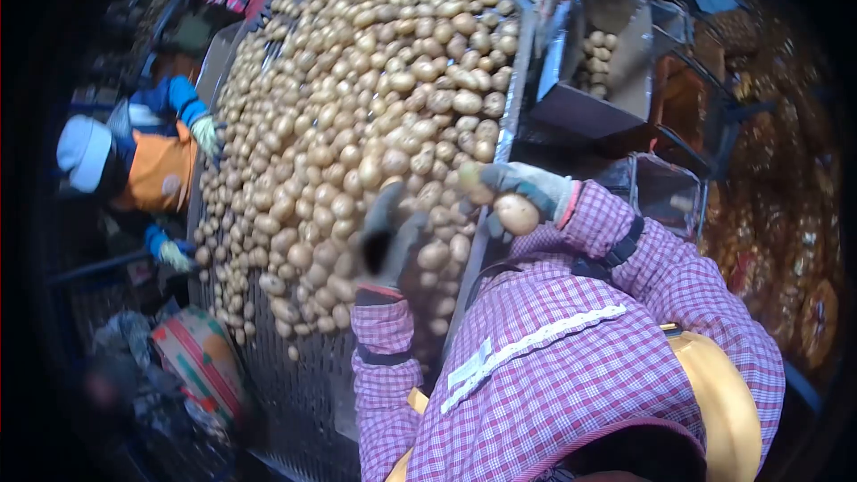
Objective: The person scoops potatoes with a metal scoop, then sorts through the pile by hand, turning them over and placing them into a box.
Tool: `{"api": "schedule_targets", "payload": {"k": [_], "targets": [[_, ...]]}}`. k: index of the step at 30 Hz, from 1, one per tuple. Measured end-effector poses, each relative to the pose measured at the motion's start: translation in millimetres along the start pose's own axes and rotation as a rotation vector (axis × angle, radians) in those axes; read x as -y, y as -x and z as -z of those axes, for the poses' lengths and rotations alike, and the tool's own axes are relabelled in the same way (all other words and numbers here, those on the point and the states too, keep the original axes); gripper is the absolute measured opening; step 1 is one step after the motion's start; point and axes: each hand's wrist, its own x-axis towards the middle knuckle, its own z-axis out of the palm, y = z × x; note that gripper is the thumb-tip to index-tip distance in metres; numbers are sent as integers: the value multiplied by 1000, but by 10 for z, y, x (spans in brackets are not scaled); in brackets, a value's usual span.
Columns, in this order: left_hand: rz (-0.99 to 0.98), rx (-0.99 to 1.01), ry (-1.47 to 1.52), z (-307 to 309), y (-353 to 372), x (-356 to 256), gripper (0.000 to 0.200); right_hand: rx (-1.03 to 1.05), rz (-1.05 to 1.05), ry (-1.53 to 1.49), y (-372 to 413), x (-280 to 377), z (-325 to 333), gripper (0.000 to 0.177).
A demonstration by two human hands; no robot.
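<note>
Many potatoes lie heaped on a large sorting table with a metal edge. My left hand, in a grey glove, is over the potatoes; its fingers point away from me and are blurred, with a potato near the fingertips. Above the table's right edge, my right hand, in a grey and white glove, is closed around potatoes. One potato shows below its fingers and another at the fingertips.
Across the table on the left, a co-worker in an orange apron reaches both gloved hands to the potatoes. A cardboard box with several potatoes stands at the right, above a smaller crate. A striped sack lies lower left.
</note>
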Motion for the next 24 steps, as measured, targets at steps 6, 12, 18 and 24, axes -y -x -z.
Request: {"api": "schedule_targets", "payload": {"k": [6,12,18,24], "targets": [[-298,-154,-754,-172,-428,225,60,-554,225,-235,976,228,1007,49],[-359,-200,-921,-324,-416,329,62,-854,525,-272,1989,105,2049,52],[-344,-230,-886,-321,-435,389,60,-1089,518,-222,2630,277,2503,59],[-356,-271,-885,-367,-398,316,50,-1108,483,-206,2743,138,2509,60]]}}
